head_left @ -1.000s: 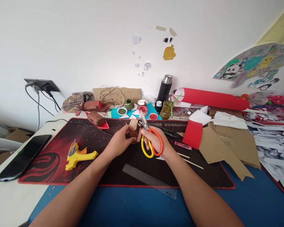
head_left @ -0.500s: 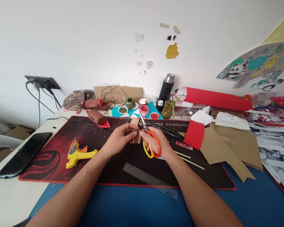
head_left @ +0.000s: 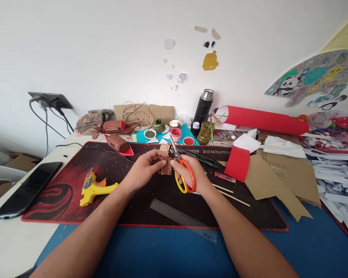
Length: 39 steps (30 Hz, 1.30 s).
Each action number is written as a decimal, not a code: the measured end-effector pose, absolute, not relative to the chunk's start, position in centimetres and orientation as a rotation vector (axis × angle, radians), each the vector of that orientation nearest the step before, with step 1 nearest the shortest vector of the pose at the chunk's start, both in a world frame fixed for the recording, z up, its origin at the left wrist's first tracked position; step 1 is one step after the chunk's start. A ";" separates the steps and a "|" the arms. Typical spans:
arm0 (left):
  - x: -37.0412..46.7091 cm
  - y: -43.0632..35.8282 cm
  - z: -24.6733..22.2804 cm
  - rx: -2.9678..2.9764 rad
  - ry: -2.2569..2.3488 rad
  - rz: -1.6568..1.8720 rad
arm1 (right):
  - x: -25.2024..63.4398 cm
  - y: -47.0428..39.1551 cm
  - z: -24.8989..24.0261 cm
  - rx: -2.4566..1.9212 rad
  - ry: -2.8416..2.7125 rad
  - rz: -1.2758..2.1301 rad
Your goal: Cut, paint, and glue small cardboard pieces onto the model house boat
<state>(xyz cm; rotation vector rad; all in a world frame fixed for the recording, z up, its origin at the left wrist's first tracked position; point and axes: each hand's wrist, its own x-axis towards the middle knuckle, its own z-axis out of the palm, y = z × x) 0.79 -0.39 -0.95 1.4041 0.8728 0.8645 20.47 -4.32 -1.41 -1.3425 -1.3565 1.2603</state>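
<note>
Over the middle of the dark desk mat, my left hand [head_left: 146, 168] pinches a small brown cardboard piece [head_left: 166, 168] between thumb and fingers. My right hand [head_left: 193, 172] is closed around scissors [head_left: 190, 185] with one orange and one yellow handle loop. Their blades point up and away, just right of the brown piece; my right thumb is close to that piece, and I cannot tell if it touches. Behind my fingers lies a tan printed scrap [head_left: 164, 148]. A dark green utility knife [head_left: 200, 157] rests beyond my right hand.
A yellow glue gun [head_left: 95, 189] and a phone [head_left: 29, 189] lie on the left. A clear ruler [head_left: 182, 220] is in front of my hands. Paint jars [head_left: 176, 134] and a black flask [head_left: 203, 106] stand behind. Cut cardboard [head_left: 274, 185] and red card [head_left: 237, 162] lie right.
The view has shifted very slightly. Both hands keep their hold on the brown cardboard piece and the scissors, with almost no visible movement.
</note>
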 end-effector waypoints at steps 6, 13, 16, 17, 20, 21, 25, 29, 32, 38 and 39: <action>0.7 -0.4 -0.8 1.414 0.844 0.837 | 20.5 -4.4 -1.7 -1.322 -1.367 1.292; -0.2 -0.1 -0.4 1.518 0.881 0.702 | 20.3 -4.8 -1.1 -1.306 -1.463 1.329; -0.7 0.1 0.0 1.581 0.920 0.636 | 20.3 -5.0 -1.2 -1.298 -1.496 1.326; -0.8 0.1 0.1 1.585 0.912 0.612 | 20.3 -5.1 -1.3 -1.295 -1.508 1.326; -1.0 0.1 0.3 1.573 0.900 0.570 | 20.3 -5.1 -1.5 -1.286 -1.526 1.339; -0.9 0.1 0.3 1.564 0.911 0.574 | 20.3 -5.1 -1.5 -1.280 -1.517 1.348; -0.6 0.2 -0.1 1.421 0.966 0.759 | 20.3 -4.8 -1.3 -1.227 -1.412 1.417; -0.1 0.2 -0.4 1.204 0.968 0.958 | 20.2 -4.7 -0.9 -1.179 -1.336 1.483; 0.2 0.0 -0.4 1.134 0.952 0.975 | 20.1 -4.7 -1.0 -1.183 -1.308 1.442; 0.7 -0.4 -0.6 1.076 0.954 0.980 | 20.4 -4.3 -1.4 -1.195 -1.241 1.364; 0.8 -0.4 -0.7 1.069 0.958 0.989 | 20.4 -4.3 -1.4 -1.189 -1.253 1.366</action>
